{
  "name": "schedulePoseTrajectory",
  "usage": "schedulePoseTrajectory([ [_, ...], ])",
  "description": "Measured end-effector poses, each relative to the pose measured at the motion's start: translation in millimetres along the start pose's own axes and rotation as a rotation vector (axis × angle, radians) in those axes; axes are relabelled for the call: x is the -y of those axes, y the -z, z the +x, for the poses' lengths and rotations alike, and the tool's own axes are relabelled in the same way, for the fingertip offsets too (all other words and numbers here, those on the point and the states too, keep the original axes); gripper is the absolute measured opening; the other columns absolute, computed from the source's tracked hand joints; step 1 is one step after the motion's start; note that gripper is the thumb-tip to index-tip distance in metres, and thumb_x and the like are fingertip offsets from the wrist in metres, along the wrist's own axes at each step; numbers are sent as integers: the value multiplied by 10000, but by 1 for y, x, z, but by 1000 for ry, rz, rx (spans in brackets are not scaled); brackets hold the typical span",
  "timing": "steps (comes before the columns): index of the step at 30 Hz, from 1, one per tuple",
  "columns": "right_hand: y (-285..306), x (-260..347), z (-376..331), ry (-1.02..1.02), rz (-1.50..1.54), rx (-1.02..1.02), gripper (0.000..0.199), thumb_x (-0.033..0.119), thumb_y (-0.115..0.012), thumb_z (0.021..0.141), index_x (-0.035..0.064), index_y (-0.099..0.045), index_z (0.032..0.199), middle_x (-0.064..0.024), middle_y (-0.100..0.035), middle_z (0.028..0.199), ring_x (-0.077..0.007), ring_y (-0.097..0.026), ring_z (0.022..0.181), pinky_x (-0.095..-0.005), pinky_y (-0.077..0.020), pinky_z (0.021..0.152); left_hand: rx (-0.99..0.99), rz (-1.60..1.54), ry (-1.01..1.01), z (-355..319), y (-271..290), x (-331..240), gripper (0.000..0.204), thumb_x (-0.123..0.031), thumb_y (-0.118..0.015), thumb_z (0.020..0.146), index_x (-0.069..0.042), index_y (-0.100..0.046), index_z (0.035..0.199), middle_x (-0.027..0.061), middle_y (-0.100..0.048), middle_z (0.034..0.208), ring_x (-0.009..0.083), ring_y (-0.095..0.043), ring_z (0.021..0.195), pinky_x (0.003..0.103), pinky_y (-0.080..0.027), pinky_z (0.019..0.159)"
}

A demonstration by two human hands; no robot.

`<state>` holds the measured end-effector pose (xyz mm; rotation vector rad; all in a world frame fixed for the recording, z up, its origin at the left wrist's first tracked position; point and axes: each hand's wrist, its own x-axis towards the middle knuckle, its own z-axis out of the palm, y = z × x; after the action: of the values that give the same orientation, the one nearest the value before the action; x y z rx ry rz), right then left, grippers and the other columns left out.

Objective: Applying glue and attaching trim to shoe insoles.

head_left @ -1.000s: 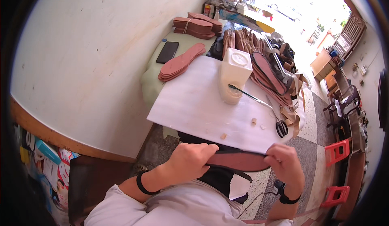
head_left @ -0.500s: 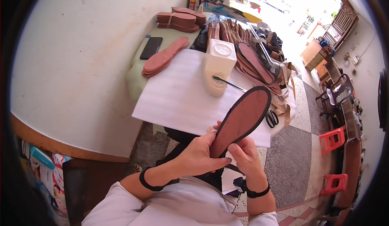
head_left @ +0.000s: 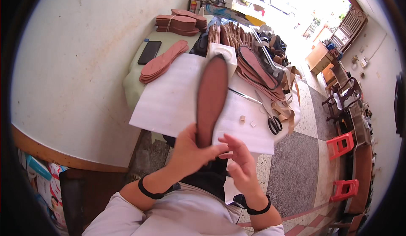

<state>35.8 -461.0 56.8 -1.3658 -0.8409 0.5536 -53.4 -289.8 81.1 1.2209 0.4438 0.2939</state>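
A reddish-brown insole with a black edging stands nearly upright in front of me, its near end gripped by my left hand. My right hand is just right of that end, fingers apart and holding nothing that shows. Behind the insole is a white square-sided container, partly hidden. A thin dark-handled brush or stick slants out from beside it. Black-handled scissors lie on the white sheet, with small scraps nearby.
Stacked plain insoles and a dark phone lie at the table's left. Bundled insoles sit farther back. Black-edged insoles and tan strips are on the right. Two red stools stand on the floor beyond.
The insole has swung left and more upright in my left hand. My right hand has let go of it and spread its fingers. The scissors now show fully.
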Motion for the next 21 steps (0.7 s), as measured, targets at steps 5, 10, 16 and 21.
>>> schedulePoseTrajectory([
  [5, -34, 13, 7, 200, -542, -74, 254, 48, -779, 890, -6, -695, 1123, -141, -721, 988, -265, -722, 874, -356, -579, 764, -106, -213, -173, 8, 7, 19, 315, 53, -814, 863, -40, -573, 1044, 79, -707, 921, 139, -702, 762, 262, -579, 649],
  [10, -31, 9, 6, 154, -615, -144, 44, 11, -707, 954, -27, -697, 935, -101, -700, 825, -206, -666, 722, -353, -528, 654, 43, -405, -34, -2, 4, 8, 397, 63, -811, 859, 0, -603, 1191, 140, -746, 1076, 209, -750, 949, 289, -624, 737],
  [16, -30, 14, 0, -198, -144, -26, 135, 62, -660, 1023, -47, -670, 944, -54, -652, 776, -95, -604, 743, -265, -489, 664, 217, -465, -118, -4, 23, 1, 463, -328, -649, 1043, 31, -614, 1334, 160, -746, 1111, 250, -689, 1149, 413, -543, 1017],
  [21, -46, 9, 1, -115, -201, -68, 151, 68, -636, 1033, -43, -663, 935, -26, -575, 704, -84, -512, 672, -270, -435, 604, 109, -424, -3, -8, 28, 10, 278, -253, -618, 1069, 6, -708, 1115, 85, -731, 955, 186, -690, 986, 345, -545, 893],
])
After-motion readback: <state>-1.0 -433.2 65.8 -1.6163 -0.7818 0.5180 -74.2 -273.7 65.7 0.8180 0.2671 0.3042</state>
